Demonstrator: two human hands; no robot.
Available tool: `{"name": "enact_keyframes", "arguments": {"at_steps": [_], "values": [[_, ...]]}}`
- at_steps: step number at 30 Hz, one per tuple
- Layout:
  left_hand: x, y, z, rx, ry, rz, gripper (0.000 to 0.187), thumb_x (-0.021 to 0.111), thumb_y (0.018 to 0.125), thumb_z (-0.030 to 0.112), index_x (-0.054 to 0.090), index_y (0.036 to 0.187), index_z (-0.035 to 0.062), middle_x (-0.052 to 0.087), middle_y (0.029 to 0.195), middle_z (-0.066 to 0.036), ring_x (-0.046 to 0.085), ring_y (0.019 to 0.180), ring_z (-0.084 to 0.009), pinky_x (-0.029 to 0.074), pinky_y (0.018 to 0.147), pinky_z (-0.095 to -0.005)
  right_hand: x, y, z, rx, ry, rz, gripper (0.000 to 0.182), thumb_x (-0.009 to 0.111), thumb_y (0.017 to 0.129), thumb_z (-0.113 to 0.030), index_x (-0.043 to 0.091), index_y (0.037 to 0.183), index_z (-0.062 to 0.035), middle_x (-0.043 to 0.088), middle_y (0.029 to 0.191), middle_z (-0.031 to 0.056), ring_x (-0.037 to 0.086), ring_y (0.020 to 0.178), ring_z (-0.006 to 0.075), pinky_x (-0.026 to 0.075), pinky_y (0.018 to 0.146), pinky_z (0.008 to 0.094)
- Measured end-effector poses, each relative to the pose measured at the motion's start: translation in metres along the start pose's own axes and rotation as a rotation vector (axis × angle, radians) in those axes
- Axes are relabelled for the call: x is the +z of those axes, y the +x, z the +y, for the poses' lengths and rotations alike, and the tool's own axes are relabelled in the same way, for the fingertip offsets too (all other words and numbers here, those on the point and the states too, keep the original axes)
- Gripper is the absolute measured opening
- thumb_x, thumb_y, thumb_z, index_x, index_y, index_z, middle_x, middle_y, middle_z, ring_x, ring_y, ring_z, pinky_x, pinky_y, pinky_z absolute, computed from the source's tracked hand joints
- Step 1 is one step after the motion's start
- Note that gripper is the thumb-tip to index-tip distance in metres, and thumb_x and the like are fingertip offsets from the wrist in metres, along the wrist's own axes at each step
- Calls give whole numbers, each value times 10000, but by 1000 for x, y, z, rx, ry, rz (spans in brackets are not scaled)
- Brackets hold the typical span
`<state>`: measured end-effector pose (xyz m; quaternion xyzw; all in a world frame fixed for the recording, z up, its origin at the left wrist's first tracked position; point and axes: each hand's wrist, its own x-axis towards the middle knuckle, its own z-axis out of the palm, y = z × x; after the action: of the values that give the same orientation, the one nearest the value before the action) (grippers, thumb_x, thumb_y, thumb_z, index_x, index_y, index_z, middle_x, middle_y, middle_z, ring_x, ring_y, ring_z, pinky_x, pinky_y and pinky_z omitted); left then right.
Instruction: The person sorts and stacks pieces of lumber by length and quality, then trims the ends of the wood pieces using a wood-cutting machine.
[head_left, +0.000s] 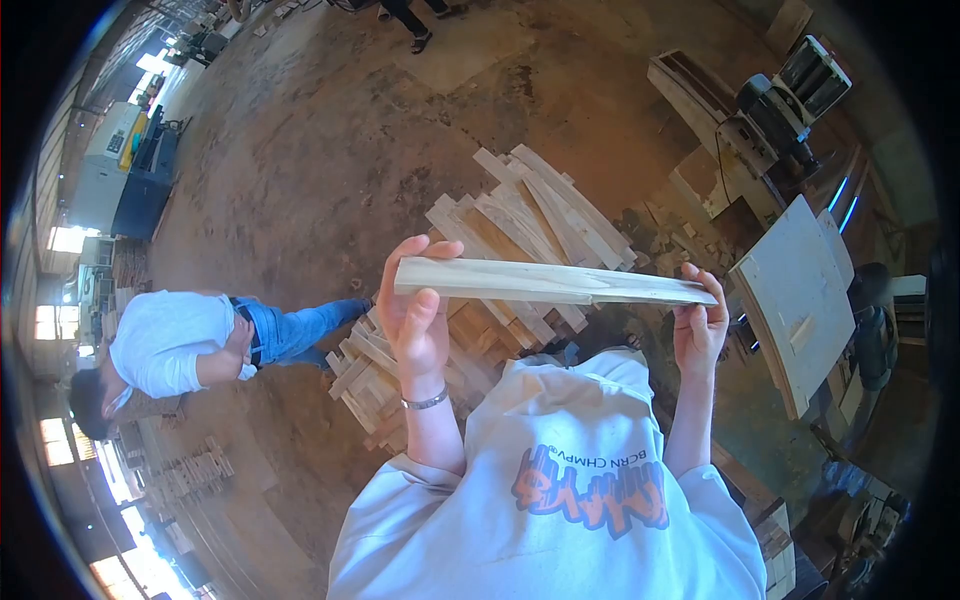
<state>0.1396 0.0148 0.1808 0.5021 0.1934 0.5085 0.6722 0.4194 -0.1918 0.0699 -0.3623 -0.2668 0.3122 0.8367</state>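
Observation:
A long, pale wooden board [540, 280] is held up in front of my chest, lying crosswise between both hands. Its lower edge looks rough near the middle. My left hand [418, 310] grips the wider left end, thumb on the near face and fingers over the top edge. At the narrower right end, my right hand [702, 315] pinches the board between thumb and fingers. Behind and below the board lies a loose pile of similar wooden boards [530, 215] on the floor, partly hidden by the board and my arms.
To the left stands a person in a white shirt [175, 335] and jeans, bent forward. A table with a flat panel top [795, 300] is at the right, with a motorised machine [775, 115] beyond it. A grey machine cabinet [115, 165] stands far left. Another person's legs [408, 18] show at the top.

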Motion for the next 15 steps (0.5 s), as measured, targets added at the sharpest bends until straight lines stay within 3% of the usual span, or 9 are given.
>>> {"name": "enact_keyframes", "arguments": {"at_steps": [6, 15], "values": [[1, -2, -3, -54, 22, 71, 563, 727, 895, 286, 509, 1345, 29, 659, 1199, -170, 629, 1091, -201, 508, 960, -331, 1, 0, -1, 56, 48, -6, 311, 592, 1006, -165, 575, 1277, -14, 563, 1364, 201, 630, 1175, 244, 558, 982, 409], [12, 0, -12, -22, 83, 95, 376, 661, 900, 208, 514, 1203, 39, 637, 1145, -182, 627, 1067, -248, 543, 949, -420, 8, -2, 17, 197, 130, 151, 175, 511, 1045, -155, 567, 1181, -61, 599, 1319, 161, 634, 1156, 222, 556, 995, 403]]}}
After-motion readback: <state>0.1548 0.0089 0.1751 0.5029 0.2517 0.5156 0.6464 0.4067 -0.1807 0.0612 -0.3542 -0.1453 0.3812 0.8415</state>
